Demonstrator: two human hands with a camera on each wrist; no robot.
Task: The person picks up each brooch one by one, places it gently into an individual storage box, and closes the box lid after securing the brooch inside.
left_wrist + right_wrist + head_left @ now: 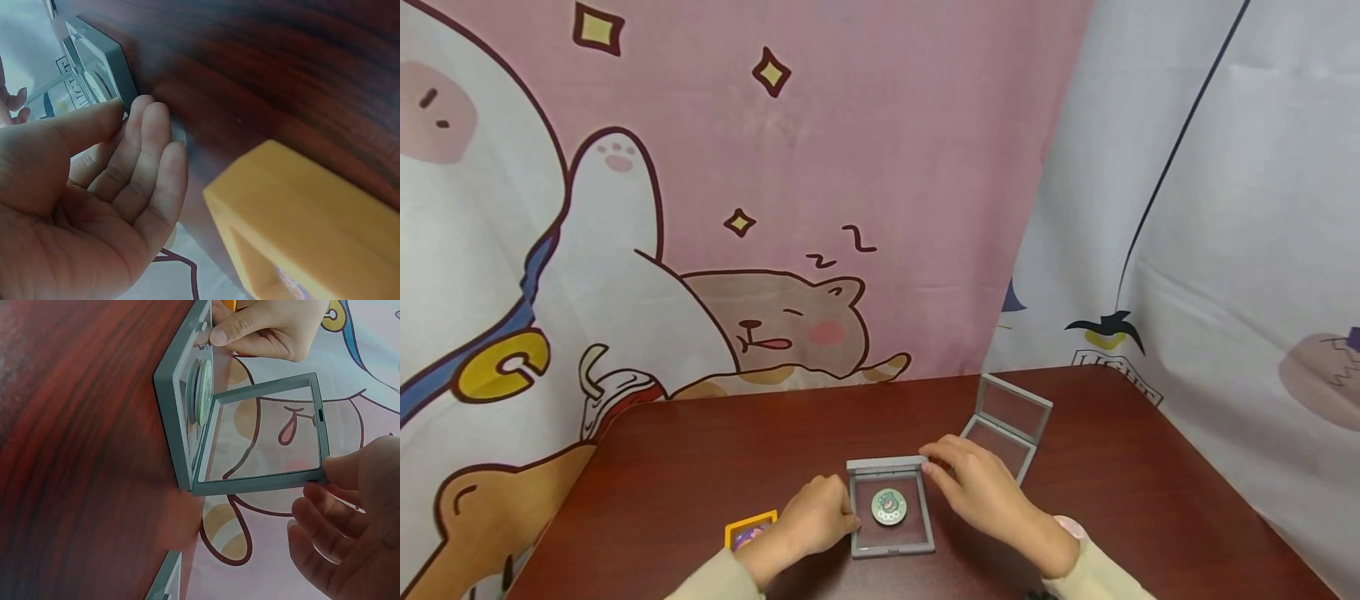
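A grey hinged frame (892,550) with a clear film stands open on the table, a round green badge (889,507) lying in it. My left hand (817,517) holds the frame's left edge between thumb and fingers. At the lid's upper right corner, my right hand (981,487) pinches the rim; the right wrist view shows thumb and forefinger on the raised lid (259,484), its other fingers loosely bent. The left wrist view has the left hand (106,181) against the frame's side (119,65).
Behind the right hand, a second grey frame (1039,402) stands open on the brown table (737,442). A yellow-orange frame (751,521) with something purple lies beside the left wrist. A pinkish round item (1071,526) is partly covered by the right wrist. A patterned curtain hangs behind.
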